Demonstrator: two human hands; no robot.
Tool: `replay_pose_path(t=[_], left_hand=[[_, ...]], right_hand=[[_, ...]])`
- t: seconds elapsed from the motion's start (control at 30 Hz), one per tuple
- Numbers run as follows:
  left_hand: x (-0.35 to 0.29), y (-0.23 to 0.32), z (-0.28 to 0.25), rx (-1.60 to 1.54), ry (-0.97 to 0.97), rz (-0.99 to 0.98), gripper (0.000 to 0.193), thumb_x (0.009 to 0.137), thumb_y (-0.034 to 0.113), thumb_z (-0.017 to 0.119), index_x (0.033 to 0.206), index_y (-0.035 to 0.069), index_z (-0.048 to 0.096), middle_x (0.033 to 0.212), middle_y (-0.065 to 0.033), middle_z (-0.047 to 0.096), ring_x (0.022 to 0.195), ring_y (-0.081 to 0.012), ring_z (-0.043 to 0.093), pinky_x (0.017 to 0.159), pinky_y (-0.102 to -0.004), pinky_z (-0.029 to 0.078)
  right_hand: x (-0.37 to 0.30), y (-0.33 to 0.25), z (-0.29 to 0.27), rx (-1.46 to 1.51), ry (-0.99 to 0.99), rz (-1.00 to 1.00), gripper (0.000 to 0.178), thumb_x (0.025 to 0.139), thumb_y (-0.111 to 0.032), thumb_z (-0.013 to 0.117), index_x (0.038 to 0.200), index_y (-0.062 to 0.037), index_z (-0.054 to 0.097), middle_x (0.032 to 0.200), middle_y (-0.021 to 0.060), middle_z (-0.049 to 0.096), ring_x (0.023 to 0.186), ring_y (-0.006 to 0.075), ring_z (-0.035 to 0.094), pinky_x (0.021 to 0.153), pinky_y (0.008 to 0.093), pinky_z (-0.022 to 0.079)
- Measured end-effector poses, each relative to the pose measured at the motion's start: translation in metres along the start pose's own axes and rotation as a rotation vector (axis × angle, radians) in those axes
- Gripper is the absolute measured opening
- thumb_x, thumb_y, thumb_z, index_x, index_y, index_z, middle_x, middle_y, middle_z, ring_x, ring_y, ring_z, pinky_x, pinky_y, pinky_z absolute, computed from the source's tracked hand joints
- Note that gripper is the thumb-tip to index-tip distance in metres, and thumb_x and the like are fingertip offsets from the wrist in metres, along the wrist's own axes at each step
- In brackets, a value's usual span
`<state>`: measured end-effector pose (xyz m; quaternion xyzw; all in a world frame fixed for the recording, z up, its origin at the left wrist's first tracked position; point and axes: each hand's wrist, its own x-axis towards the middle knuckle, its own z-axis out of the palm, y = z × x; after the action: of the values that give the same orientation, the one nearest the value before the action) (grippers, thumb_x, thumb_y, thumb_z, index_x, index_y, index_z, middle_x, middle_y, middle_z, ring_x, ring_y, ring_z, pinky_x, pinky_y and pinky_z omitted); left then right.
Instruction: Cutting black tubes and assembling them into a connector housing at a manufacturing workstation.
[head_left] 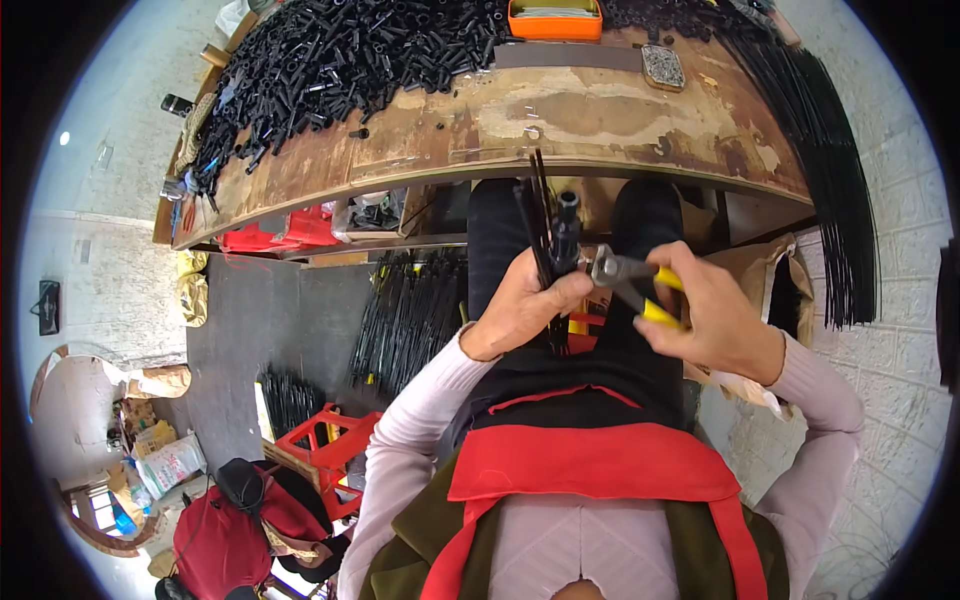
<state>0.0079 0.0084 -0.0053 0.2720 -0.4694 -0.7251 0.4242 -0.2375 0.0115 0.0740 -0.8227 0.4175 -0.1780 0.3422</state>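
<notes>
Above my lap, my left hand [522, 306] is closed round a bundle of thin black rods [536, 215] and a short black tubular piece [566, 228] with a round open end. In my right hand [722, 312] are end-cutting pincers [622, 270] with a metal head and yellow grips. The handles stand apart, with my fingers round them. The pincers' head is beside the tubular piece, close to my left thumb. Between the jaws lies something small that blurs, and I cannot tell if they grip it.
The wooden workbench [590, 125] ahead carries a heap of black tubular parts [350, 60], an orange box [555, 20] and a small clear container [663, 67]. Long black rods [835, 190] hang over its right end. Bundled rods [405, 315] lie on the floor at left, near a red stool [335, 440].
</notes>
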Motion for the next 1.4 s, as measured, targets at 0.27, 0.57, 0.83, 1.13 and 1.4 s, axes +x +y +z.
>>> replay_pose_path(t=[0.27, 0.57, 0.83, 1.13, 1.4], left_hand=[[0.006, 0.010, 0.005, 0.008, 0.041, 0.076, 0.037, 0.092, 0.021, 0.070, 0.120, 0.002, 0.055, 0.084, 0.0012, 0.056, 0.066, -0.0058, 0.050, 0.061, -0.0216, 0.043], [0.009, 0.035, 0.002, 0.020, 0.009, -0.093, 0.040, 0.089, 0.020, 0.073, 0.121, 0.000, 0.058, 0.085, -0.0004, 0.064, 0.075, -0.0064, 0.058, 0.067, -0.0232, 0.048], [0.008, 0.033, 0.003, 0.101, -0.110, -0.083, 0.037, 0.085, 0.014, 0.076, 0.118, 0.002, 0.065, 0.081, 0.0048, 0.058, 0.071, -0.0024, 0.052, 0.063, -0.0176, 0.042], [0.006, 0.036, 0.006, 0.112, -0.101, -0.051, 0.037, 0.087, 0.018, 0.074, 0.118, 0.000, 0.064, 0.085, 0.0034, 0.061, 0.074, -0.0028, 0.051, 0.064, -0.0190, 0.042], [0.006, 0.039, 0.015, 0.089, 0.042, -0.107, 0.047, 0.079, 0.027, 0.079, 0.112, -0.003, 0.066, 0.073, 0.0005, 0.057, 0.062, -0.0052, 0.051, 0.057, -0.0209, 0.039]], right_hand=[[0.019, -0.014, -0.030, 0.297, -0.452, 0.203, 0.043, 0.084, -0.011, 0.070, 0.119, -0.0013, 0.047, 0.066, 0.0092, 0.059, 0.048, 0.0166, 0.058, 0.044, 0.0296, 0.045], [0.001, 0.008, 0.008, -0.298, 0.178, -0.236, 0.047, 0.082, -0.007, 0.066, 0.125, 0.0004, 0.047, 0.082, 0.0139, 0.055, 0.070, 0.0318, 0.059, 0.065, 0.0351, 0.049], [-0.005, -0.016, -0.018, 0.490, -0.437, 0.431, 0.044, 0.080, -0.008, 0.066, 0.119, 0.0013, 0.047, 0.087, 0.0112, 0.061, 0.069, 0.0185, 0.062, 0.059, 0.0305, 0.050], [0.001, -0.028, -0.042, 0.154, -0.353, 0.347, 0.035, 0.082, -0.007, 0.063, 0.112, 0.0034, 0.048, 0.075, 0.0158, 0.059, 0.061, 0.0269, 0.063, 0.056, 0.0332, 0.047], [-0.016, -0.013, -0.007, -0.075, -0.067, 0.080, 0.041, 0.082, -0.013, 0.065, 0.118, 0.0000, 0.049, 0.103, 0.0141, 0.059, 0.089, 0.0240, 0.063, 0.069, 0.0341, 0.049]])
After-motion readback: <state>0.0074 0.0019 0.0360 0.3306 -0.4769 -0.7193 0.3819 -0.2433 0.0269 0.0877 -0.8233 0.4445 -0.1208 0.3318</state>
